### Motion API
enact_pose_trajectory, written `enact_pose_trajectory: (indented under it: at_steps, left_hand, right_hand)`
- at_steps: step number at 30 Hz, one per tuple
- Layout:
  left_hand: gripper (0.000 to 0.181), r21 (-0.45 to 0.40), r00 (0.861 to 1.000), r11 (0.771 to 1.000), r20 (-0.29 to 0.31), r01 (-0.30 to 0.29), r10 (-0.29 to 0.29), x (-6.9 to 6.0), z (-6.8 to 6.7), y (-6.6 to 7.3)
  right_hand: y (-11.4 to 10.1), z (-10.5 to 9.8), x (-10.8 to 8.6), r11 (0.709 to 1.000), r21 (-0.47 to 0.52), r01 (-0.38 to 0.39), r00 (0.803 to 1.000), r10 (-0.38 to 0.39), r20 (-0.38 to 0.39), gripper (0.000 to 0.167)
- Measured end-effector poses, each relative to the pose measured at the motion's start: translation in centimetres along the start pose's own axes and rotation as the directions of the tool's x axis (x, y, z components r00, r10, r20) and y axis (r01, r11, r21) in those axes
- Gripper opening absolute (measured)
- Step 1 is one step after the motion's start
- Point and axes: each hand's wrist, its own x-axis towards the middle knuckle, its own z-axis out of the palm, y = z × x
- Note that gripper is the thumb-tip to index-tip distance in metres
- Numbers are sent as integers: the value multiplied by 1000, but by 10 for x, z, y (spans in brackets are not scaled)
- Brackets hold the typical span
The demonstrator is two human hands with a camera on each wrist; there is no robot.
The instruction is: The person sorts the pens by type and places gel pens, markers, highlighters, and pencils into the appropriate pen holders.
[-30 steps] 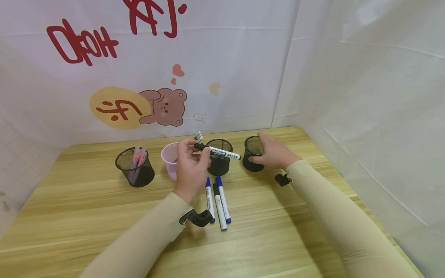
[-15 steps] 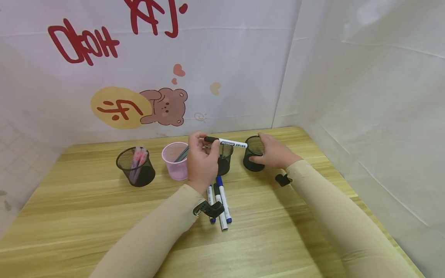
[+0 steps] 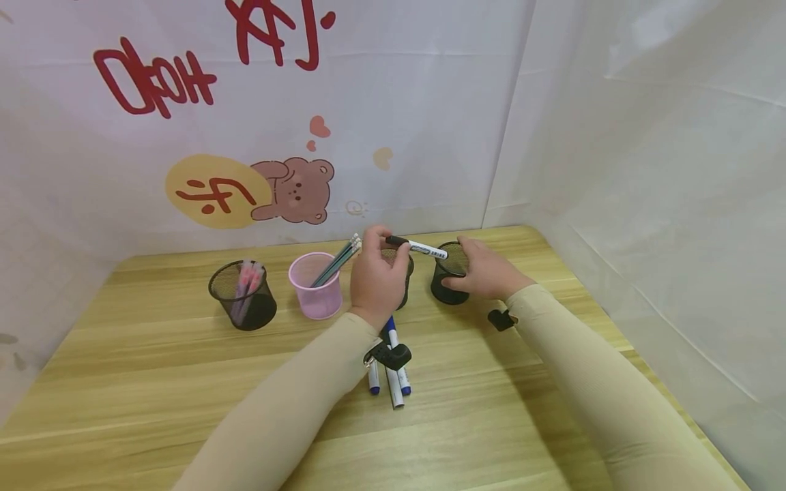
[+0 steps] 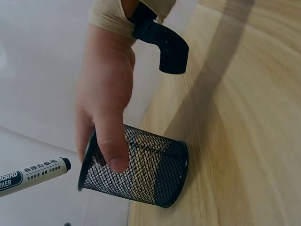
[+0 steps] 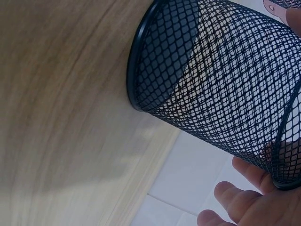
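Note:
In the head view my left hand (image 3: 377,283) pinches a whiteboard marker (image 3: 424,249) near its black-capped end. The marker's other end reaches the rim of the rightmost black mesh pen holder (image 3: 450,290). My right hand (image 3: 488,269) grips this pen holder by its right side and rim. Seen from the left wrist, the marker (image 4: 37,175) points at the holder's mouth, apart from it, while the right hand's thumb presses the mesh. The right wrist view shows the upright holder (image 5: 221,80) with fingers at its rim. Behind my left hand, another black mesh holder (image 3: 405,290) is mostly hidden.
Three markers (image 3: 394,389) lie on the wooden table below my left wrist, partly covered by it. Left of that hand stand a pink holder (image 3: 321,300) with green pencils (image 3: 338,262) and a black mesh holder (image 3: 254,314) with pink-and-purple pens (image 3: 245,279).
My left hand has carried the marker rightward, from in front of the middle holders to the rim of the rightmost one. The right hand keeps its grip in the same place.

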Motion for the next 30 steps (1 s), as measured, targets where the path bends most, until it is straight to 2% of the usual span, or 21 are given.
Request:
enact_pose_trajectory:
  at_steps: [7,15,30]
  left_hand:
    - [32,101,999,995,39,-10,6,2,7,-2]
    - [32,191,995,980,97,-52,34,2,14,-2]
    - [30,241,990,968,132,-74,43,0,21,-1]
  right_hand:
    - [0,0,1,1000,-5,-4,1000,5,7,108]
    - [0,0,2,1000,-16,-20,1000,21,14,110]
    - [0,-1,1,1000,-10,-22,1000,22,21,110]
